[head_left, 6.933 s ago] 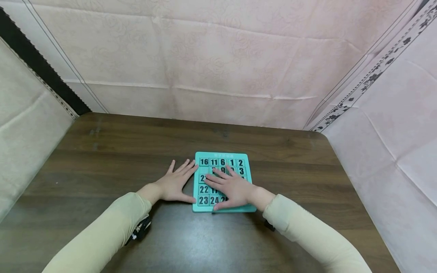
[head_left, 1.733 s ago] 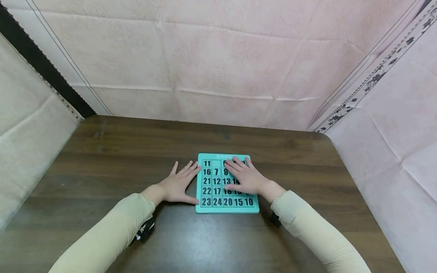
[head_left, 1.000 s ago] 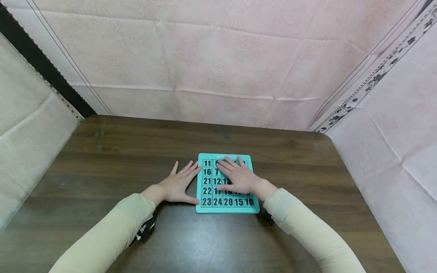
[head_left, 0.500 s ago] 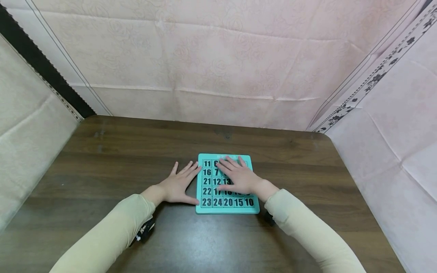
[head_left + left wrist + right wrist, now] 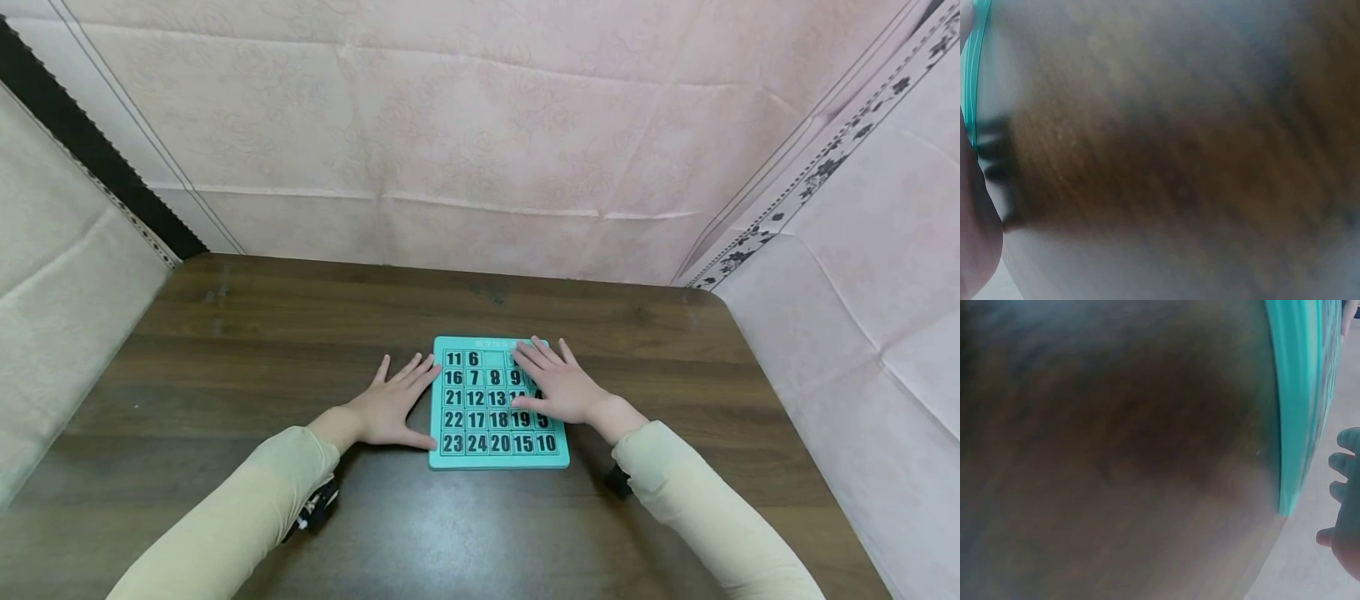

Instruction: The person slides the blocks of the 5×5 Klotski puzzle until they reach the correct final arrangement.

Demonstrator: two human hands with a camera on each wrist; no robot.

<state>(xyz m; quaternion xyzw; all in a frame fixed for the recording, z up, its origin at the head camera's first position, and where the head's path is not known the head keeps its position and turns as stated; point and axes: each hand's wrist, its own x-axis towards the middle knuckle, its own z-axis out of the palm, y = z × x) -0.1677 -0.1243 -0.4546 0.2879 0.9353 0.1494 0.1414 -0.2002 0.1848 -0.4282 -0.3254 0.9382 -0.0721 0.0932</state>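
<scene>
Flat turquoise board (image 5: pixel 487 409) (rounded corners) | wood-grained table (image 5: pixel 375 308) | left fingers (image 5: pixel 424 377), right fingers (image 5: pixel 529 366): splayed

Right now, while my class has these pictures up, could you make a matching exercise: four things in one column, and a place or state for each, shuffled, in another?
Things
1. Flat turquoise rectangular number board
2. Bare left hand
3. Bare right hand
4. Brown wood-grain table

Places and states
A. Over the board's right side
B. Underneath the board
C. At the board's left edge
D. Bears 23 at bottom left

Pairs: 1-D, 2-C, 3-A, 4-B
</scene>
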